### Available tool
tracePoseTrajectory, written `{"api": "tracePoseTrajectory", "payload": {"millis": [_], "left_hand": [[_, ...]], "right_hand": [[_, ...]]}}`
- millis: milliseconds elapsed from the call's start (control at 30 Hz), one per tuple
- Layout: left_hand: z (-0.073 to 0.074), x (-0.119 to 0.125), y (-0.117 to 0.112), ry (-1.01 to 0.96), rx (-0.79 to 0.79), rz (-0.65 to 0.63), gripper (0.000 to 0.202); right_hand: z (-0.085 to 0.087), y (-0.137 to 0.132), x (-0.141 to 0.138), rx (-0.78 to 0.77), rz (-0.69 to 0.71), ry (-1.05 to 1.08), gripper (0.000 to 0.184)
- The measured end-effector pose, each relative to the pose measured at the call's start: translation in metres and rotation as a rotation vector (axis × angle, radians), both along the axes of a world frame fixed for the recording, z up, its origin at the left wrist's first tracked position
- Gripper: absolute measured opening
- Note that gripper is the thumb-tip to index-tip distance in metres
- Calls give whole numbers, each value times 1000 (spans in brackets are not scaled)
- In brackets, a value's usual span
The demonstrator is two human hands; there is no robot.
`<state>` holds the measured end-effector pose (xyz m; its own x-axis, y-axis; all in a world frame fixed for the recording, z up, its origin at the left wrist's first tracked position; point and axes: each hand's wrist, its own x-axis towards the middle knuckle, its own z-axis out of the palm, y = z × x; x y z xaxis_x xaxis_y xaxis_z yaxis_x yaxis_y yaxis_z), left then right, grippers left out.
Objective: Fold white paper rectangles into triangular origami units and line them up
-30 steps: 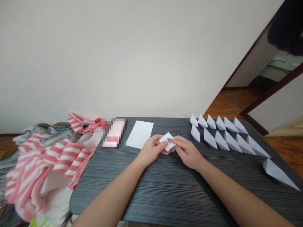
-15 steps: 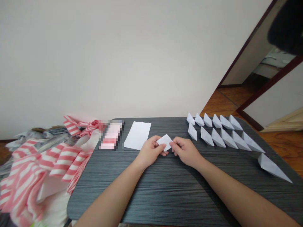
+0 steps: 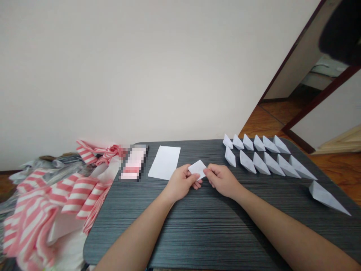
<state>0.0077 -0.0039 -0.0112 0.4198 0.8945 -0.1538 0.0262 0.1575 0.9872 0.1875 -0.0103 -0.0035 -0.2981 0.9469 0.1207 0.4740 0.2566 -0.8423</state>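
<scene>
Pretty simple setup: the left hand (image 3: 180,183) and right hand (image 3: 222,180) were both curled in, pinching a small folded white paper (image 3: 197,169) at the fingertips above the dark counter (image 3: 197,241). Just left of that paper lay a blank sheet (image 3: 164,162), with rows of paper boats (image 3: 261,163) off to its right.

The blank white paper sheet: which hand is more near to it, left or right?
Left. The left hand sits just beside the lower right corner of the white paper sheet; the right hand is farther right, past the small folded paper.
</scene>
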Motion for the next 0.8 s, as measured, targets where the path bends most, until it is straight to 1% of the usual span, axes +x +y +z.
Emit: {"api": "tracePoseTrajectory", "payload": {"millis": [67, 167, 267, 367, 500, 600, 700, 800], "left_hand": [[2, 0, -1, 15, 4, -17, 26], [5, -1, -4, 79, 33, -82, 23], [7, -1, -6, 154, 71, -153, 21], [9, 0, -7, 176, 74, -187, 19], [8, 0, -6, 187, 87, -199, 18], [9, -1, -6, 196, 93, -203, 21], [11, -2, -5, 192, 109, -204, 31], [12, -2, -4, 166, 108, -170, 41]], "right_hand": [[0, 0, 0, -1, 7, 7, 35], [0, 1, 1, 0, 27, 41, 30], [1, 2, 2, 44, 6, 53, 28], [1, 2, 2, 72, -3, 58, 31], [1, 2, 2, 60, -8, 86, 32], [1, 3, 1, 70, 18, 74, 33], [1, 3, 0, 67, 44, 58, 33], [1, 3, 0, -13, 84, 96, 32]]}}
